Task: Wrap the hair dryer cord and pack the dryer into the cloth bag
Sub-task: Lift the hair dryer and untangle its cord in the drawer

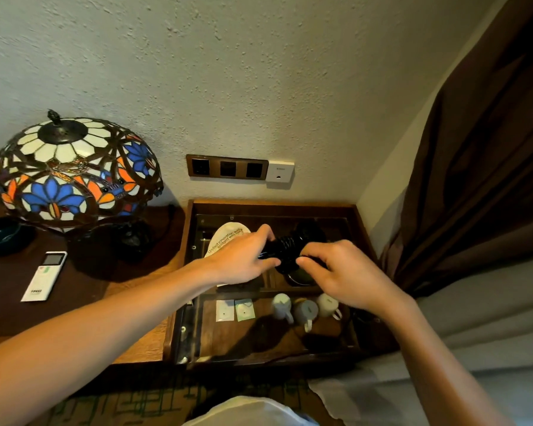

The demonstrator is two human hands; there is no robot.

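Held the black hair dryer above the open wooden drawer at the worktop's right end, coiled cord wound round its handle. Gripped one end with the left hand, fingers closed over it. Pinched the other end with the right hand, clenched on the dryer. Lay under the left hand, in the drawer's far left part: the white cloth bag. Stood along the drawer's near edge: three mugs.
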